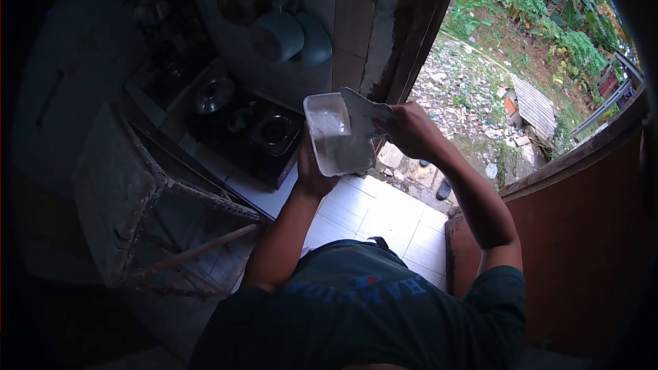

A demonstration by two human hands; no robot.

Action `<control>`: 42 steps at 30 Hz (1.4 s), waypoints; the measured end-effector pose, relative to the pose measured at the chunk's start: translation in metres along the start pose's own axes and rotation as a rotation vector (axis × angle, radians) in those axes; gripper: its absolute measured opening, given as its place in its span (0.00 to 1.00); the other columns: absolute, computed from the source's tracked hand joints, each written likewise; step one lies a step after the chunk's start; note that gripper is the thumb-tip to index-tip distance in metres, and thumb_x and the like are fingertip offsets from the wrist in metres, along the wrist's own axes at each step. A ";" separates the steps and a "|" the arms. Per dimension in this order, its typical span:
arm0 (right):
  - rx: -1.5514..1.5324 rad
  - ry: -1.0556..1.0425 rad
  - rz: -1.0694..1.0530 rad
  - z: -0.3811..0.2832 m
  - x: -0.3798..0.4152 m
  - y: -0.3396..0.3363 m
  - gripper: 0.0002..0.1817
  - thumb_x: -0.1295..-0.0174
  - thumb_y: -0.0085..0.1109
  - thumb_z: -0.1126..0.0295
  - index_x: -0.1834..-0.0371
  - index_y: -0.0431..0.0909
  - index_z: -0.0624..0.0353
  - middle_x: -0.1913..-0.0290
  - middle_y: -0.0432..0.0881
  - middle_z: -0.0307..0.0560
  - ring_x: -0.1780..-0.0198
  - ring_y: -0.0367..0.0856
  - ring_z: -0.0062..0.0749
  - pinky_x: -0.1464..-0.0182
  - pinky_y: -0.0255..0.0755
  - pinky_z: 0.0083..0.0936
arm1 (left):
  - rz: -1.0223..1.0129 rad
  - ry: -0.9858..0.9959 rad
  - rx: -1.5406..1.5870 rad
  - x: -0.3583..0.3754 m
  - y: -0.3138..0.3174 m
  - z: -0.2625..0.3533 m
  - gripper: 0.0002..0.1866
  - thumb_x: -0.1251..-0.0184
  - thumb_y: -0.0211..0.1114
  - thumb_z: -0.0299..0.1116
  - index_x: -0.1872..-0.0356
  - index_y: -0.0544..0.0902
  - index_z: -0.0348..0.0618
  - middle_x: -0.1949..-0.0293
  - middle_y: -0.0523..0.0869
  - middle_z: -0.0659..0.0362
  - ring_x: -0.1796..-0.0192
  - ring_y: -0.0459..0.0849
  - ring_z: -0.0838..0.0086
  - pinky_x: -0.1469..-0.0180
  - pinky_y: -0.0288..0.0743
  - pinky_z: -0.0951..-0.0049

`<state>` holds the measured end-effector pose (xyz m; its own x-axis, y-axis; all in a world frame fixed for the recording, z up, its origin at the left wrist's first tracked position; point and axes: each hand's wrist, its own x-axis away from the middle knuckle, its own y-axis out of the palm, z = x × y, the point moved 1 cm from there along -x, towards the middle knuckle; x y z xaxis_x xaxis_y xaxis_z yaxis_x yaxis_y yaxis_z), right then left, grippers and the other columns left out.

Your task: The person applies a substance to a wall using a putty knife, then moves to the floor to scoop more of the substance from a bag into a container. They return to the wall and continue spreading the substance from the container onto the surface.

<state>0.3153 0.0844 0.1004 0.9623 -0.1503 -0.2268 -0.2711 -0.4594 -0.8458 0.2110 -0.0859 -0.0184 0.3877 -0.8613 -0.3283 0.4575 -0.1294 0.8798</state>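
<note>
My left hand (313,170) grips a white rectangular plastic tub (309,123) from its left side, most of the fingers hidden behind it. Inside the tub is greyish-white wet-looking material (331,122). In my right hand (412,130) is a wide-bladed putty knife (361,114), the fingers wrapped round its handle. The blade overlaps the tub's right side in this view, its surface smeared grey.
A gas stove (274,133) with a lidded pot (214,94) stands at left, below hanging pans (277,35). A worn wooden stand (123,199) is at lower left. At right, an open doorway leads to rubble-strewn ground (473,96), with a brown door (562,260) beside it.
</note>
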 end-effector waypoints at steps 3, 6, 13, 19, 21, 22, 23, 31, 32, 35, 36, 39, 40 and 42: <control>-0.037 0.145 -0.084 0.006 0.004 0.011 0.17 0.29 0.52 0.64 0.72 0.77 0.66 0.84 0.74 0.53 0.83 0.73 0.39 0.73 0.68 0.38 | 0.070 -0.030 0.106 -0.001 -0.014 -0.007 0.34 0.23 0.37 0.60 0.28 0.62 0.46 0.33 0.70 0.50 0.32 0.72 0.56 0.32 0.69 0.51; -0.028 0.159 -0.073 0.018 0.013 0.024 0.21 0.30 0.53 0.64 0.78 0.76 0.68 0.85 0.72 0.54 0.83 0.73 0.42 0.72 0.69 0.41 | -0.019 -0.092 0.352 -0.005 -0.031 -0.013 0.34 0.25 0.40 0.60 0.28 0.62 0.47 0.33 0.70 0.48 0.32 0.72 0.52 0.34 0.68 0.43; -0.082 0.347 -0.080 0.033 0.027 0.038 0.21 0.36 0.61 0.59 0.73 0.78 0.73 0.79 0.79 0.61 0.73 0.83 0.51 0.65 0.73 0.45 | 0.050 -0.064 0.361 -0.007 -0.050 -0.019 0.35 0.27 0.47 0.60 0.27 0.61 0.50 0.31 0.68 0.48 0.31 0.70 0.49 0.36 0.65 0.32; -0.325 0.496 0.011 0.040 0.032 0.069 0.24 0.35 0.63 0.59 0.81 0.76 0.70 0.84 0.76 0.48 0.82 0.71 0.30 0.76 0.64 0.36 | 0.207 0.014 0.218 -0.012 -0.042 -0.021 0.37 0.28 0.48 0.63 0.26 0.60 0.51 0.30 0.68 0.51 0.30 0.69 0.52 0.33 0.66 0.40; -0.359 0.597 0.058 0.017 0.029 0.062 0.23 0.36 0.65 0.61 0.81 0.76 0.69 0.84 0.75 0.44 0.82 0.70 0.25 0.78 0.62 0.33 | 0.241 0.039 0.160 -0.013 -0.037 -0.022 0.38 0.29 0.47 0.64 0.26 0.60 0.51 0.30 0.67 0.52 0.31 0.69 0.53 0.33 0.65 0.42; -0.465 0.616 0.060 0.012 0.027 0.062 0.20 0.37 0.67 0.63 0.80 0.77 0.68 0.85 0.73 0.41 0.84 0.68 0.23 0.82 0.58 0.30 | 0.285 0.058 0.136 -0.013 -0.034 -0.022 0.38 0.29 0.47 0.65 0.26 0.59 0.52 0.30 0.68 0.52 0.31 0.69 0.53 0.32 0.65 0.42; -0.467 0.617 0.062 0.015 0.027 0.068 0.20 0.37 0.67 0.63 0.80 0.77 0.68 0.85 0.73 0.41 0.84 0.68 0.23 0.82 0.58 0.30 | 0.329 0.077 0.112 -0.012 -0.033 -0.023 0.39 0.29 0.46 0.65 0.26 0.59 0.52 0.30 0.68 0.52 0.31 0.70 0.53 0.32 0.64 0.42; -0.847 0.640 0.044 0.013 0.017 0.086 0.19 0.36 0.65 0.62 0.75 0.82 0.71 0.83 0.77 0.42 0.81 0.72 0.23 0.80 0.63 0.30 | 0.345 0.080 0.073 -0.008 -0.034 -0.024 0.40 0.29 0.44 0.67 0.26 0.59 0.52 0.31 0.68 0.52 0.32 0.70 0.53 0.32 0.64 0.42; -0.849 0.637 0.044 0.012 0.015 0.085 0.19 0.36 0.65 0.62 0.75 0.82 0.71 0.83 0.77 0.42 0.81 0.72 0.23 0.80 0.63 0.30 | 0.335 0.079 0.083 -0.008 -0.032 -0.023 0.40 0.29 0.43 0.67 0.26 0.59 0.52 0.31 0.69 0.51 0.32 0.71 0.53 0.32 0.63 0.42; -0.949 0.557 0.119 0.008 0.006 0.077 0.20 0.35 0.64 0.61 0.73 0.82 0.72 0.82 0.79 0.43 0.79 0.74 0.23 0.77 0.66 0.32 | 0.281 0.076 0.113 -0.008 -0.024 -0.023 0.40 0.29 0.43 0.67 0.26 0.59 0.52 0.30 0.68 0.51 0.32 0.70 0.53 0.31 0.62 0.43; -0.802 0.554 0.113 0.010 0.003 0.072 0.20 0.35 0.63 0.60 0.71 0.82 0.73 0.82 0.79 0.46 0.79 0.76 0.24 0.76 0.67 0.33 | 0.280 0.080 0.111 -0.007 -0.020 -0.021 0.40 0.29 0.43 0.67 0.26 0.59 0.52 0.30 0.68 0.51 0.32 0.70 0.53 0.31 0.62 0.43; -0.410 0.469 0.152 0.000 0.001 0.054 0.19 0.33 0.60 0.60 0.68 0.81 0.71 0.82 0.80 0.54 0.78 0.80 0.36 0.72 0.70 0.37 | 0.253 0.057 0.152 -0.003 -0.009 -0.021 0.39 0.28 0.41 0.67 0.27 0.60 0.50 0.32 0.68 0.52 0.32 0.70 0.55 0.31 0.64 0.44; -0.363 0.309 0.203 -0.009 0.003 0.047 0.18 0.32 0.59 0.61 0.66 0.81 0.70 0.80 0.80 0.55 0.77 0.80 0.43 0.71 0.70 0.38 | 0.175 0.172 -0.184 -0.001 -0.005 -0.021 0.38 0.27 0.38 0.66 0.27 0.60 0.48 0.33 0.69 0.52 0.32 0.70 0.56 0.31 0.65 0.46; -0.222 -0.023 0.295 -0.015 0.003 0.044 0.10 0.34 0.57 0.67 0.62 0.81 0.63 0.69 0.84 0.53 0.68 0.83 0.51 0.66 0.74 0.39 | 0.135 0.190 -0.070 -0.003 -0.002 -0.019 0.32 0.21 0.41 0.55 0.27 0.57 0.45 0.35 0.70 0.53 0.33 0.72 0.61 0.33 0.71 0.54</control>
<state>0.3057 0.0508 0.0696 0.8416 -0.2861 -0.4581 -0.5328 -0.5784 -0.6178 0.2237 -0.0742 -0.0259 0.5891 -0.7601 -0.2742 0.4431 0.0201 0.8963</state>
